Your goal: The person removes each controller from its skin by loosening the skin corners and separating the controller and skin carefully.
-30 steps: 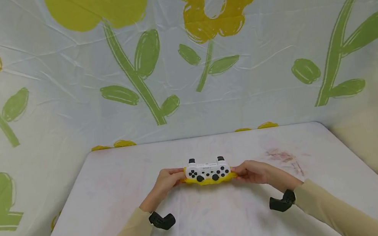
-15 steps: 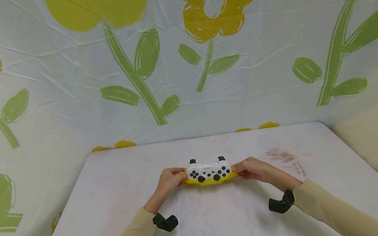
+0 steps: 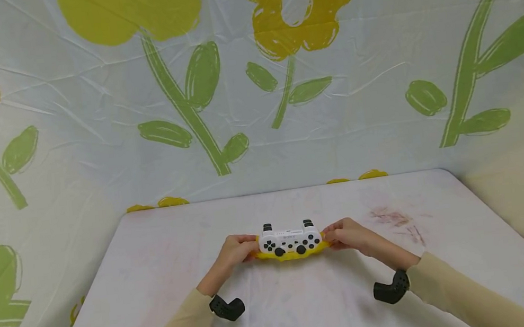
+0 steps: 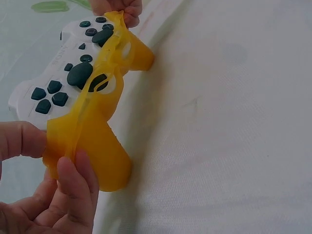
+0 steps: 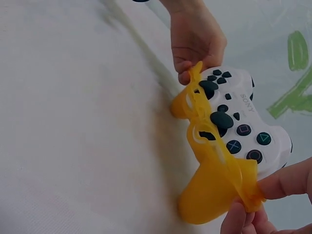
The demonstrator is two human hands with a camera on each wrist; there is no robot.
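Two hands hold one controller [image 3: 289, 237] at the middle of the table [image 3: 159, 281] in the head view. The left hand [image 3: 236, 250] grips its left end, and the right hand [image 3: 348, 234] grips its right end. A yellow cover [image 3: 290, 253] shows along the controller's near edge.

Left wrist view: the left hand [image 4: 44, 195] pinches the cover [image 4: 92, 141] between thumb and fingers. The cover is pulled partly off the controller [image 4: 58, 73], which stands on edge on the table [image 4: 234, 122].

Right wrist view: the right hand [image 5: 273, 204] pinches the cover [image 5: 214, 180] at its grip lobe. The controller [image 5: 243, 126] lies behind the cover, buttons exposed.
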